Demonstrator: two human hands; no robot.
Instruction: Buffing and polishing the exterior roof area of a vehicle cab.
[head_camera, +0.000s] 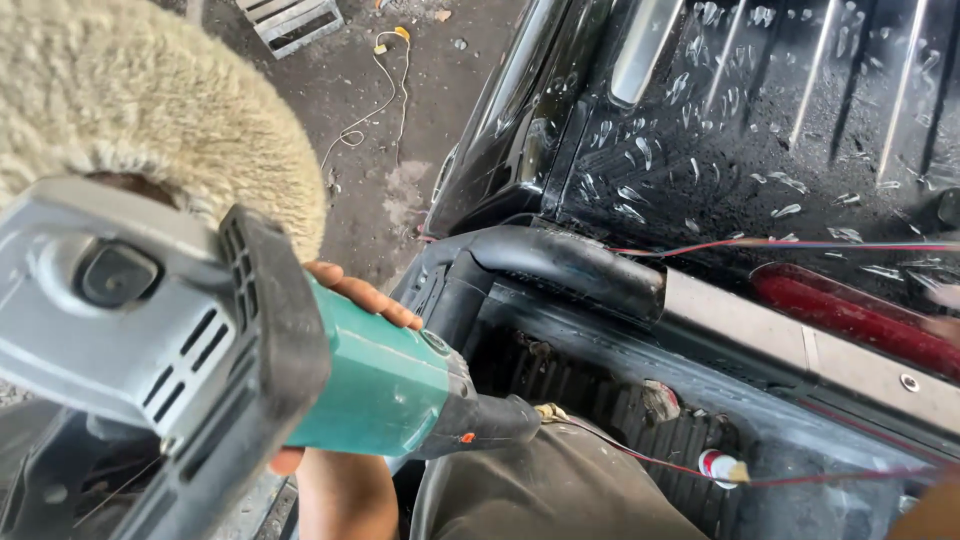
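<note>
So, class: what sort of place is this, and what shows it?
Probably a car body workshop: a black vehicle with loose wires, a polisher with a wool pad in one hand, a dirty floor.

I see a wet black vehicle body (720, 130) at upper right, with a red tail lamp (850, 315) below it. A white cord (375, 95) lies on the stained concrete floor (370, 200), near a grey pallet (290, 20).

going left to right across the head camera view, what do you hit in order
fluffy cream wool polishing pad → grey plastic head of the polisher → teal polisher body gripped by a hand → black rubber cord boot → small white and red cap on a thin red wire → dark red tail light strip
</note>
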